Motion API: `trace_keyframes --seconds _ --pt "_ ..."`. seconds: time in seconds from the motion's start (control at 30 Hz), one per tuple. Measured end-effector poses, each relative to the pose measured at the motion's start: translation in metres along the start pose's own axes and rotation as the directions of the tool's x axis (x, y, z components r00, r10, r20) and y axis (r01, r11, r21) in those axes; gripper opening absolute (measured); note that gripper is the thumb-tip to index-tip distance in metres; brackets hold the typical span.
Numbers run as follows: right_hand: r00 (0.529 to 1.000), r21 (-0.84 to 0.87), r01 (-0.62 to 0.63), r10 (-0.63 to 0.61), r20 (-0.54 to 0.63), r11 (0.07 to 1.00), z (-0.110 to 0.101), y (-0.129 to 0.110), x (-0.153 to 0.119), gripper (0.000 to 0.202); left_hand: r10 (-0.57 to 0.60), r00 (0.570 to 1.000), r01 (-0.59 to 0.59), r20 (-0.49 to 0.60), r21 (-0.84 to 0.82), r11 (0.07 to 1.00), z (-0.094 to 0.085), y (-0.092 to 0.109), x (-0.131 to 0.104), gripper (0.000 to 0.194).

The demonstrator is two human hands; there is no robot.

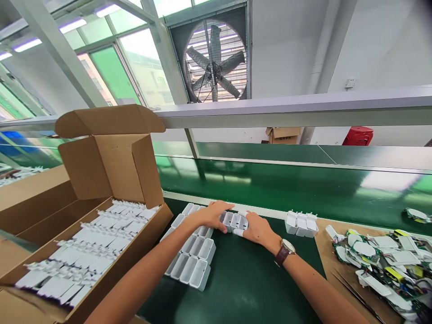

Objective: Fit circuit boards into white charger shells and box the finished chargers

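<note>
Both hands meet at a short row of white plastic housings (pixel 231 221) on the dark green table. My left hand (pixel 214 215) has its thumb and fingers around the row's left end. At the right end, my right hand (pixel 257 227), with white covers on its fingertips and a watch on the wrist, grips the row between thumb and fingers. Rows of open white housings (pixel 194 254) lie beneath and beside my left forearm. Farther right, a small group of white housings (pixel 301 223) stands near the table's back edge.
An open cardboard box (pixel 135 238) full of white parts stands at left. Circuit boards and white parts (pixel 381 256) are piled on a brown board (pixel 324 245) at right, with tweezers (pixel 357 294). A green conveyor surface (pixel 270 184) runs behind the table.
</note>
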State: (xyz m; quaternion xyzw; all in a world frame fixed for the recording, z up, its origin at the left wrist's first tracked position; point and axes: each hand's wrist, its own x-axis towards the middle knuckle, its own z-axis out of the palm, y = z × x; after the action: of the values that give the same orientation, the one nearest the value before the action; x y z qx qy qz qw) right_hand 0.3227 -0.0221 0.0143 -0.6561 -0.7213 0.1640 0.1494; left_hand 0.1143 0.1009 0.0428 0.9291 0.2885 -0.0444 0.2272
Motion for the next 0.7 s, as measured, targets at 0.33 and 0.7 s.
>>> trace_keyframes --seconds 0.33,0.7 --pt "0.999 -0.019 -0.038 0.039 0.008 0.999 -0.006 -0.009 -0.036 0.034 0.142 0.984 -0.145 -0.104 -0.019 0.989 0.012 0.035 -0.015 0.076" --pt "0.998 -0.008 0.046 -0.046 -0.039 0.999 0.030 -0.057 -0.032 0.031 0.014 0.953 -0.031 -0.301 -0.054 0.998 -0.003 0.008 -0.077 0.053"
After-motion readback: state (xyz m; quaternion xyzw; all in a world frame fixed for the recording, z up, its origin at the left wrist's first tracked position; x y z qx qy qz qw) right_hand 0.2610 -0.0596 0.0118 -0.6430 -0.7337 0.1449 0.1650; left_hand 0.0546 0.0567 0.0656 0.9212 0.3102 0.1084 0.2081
